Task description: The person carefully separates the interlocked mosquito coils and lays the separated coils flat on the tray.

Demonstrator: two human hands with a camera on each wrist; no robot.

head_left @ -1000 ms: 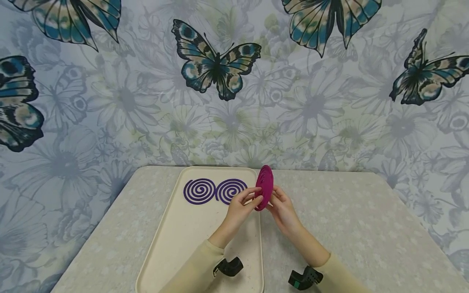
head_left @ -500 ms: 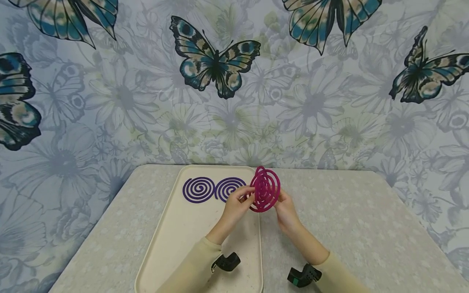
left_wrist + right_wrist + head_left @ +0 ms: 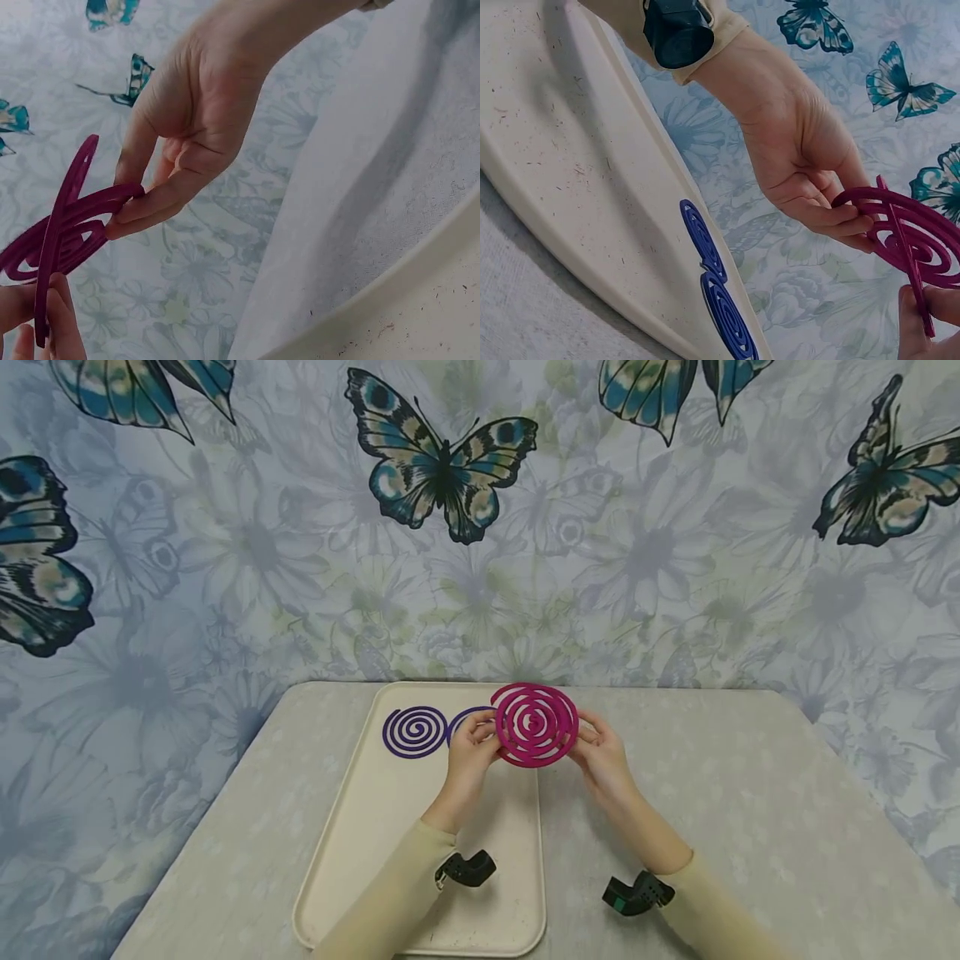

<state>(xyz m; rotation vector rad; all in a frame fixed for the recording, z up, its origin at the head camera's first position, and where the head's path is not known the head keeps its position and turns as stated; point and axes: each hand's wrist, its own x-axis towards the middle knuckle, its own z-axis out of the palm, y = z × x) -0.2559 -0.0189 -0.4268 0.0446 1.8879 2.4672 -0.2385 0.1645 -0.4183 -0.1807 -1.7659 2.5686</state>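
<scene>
- magenta spirals (image 3: 535, 721) are up in the air, in front of the largest thing, the butterfly-print backdrop (image 3: 262, 552).
- pale table (image 3: 712, 793) at its foot, reaching out to both sides.
- cream tray (image 3: 363, 835) on the table; the magenta spirals hang above its right edge, toward the far end.
- left hand (image 3: 467, 768): thumb and fingers pinch their left rim, so they lie to its right.
- right hand (image 3: 606, 764): thumb and fingers pinch the right rim, so they lie to its left; both hands touch, neither is nearer.
- seen from the head, they face the person nearly flat-on, round, with no clear long axis; the wrist views show two coils crossing at an angle. whether these are joined, i cannot tell.
- purple spirals (image 3: 416, 732) lie flat at the tray's far end, side by side; the left hand partly hides one.
- black wrist cameras (image 3: 467, 868), one at each wrist.
- reddish specks (image 3: 608, 163) on the tray.
</scene>
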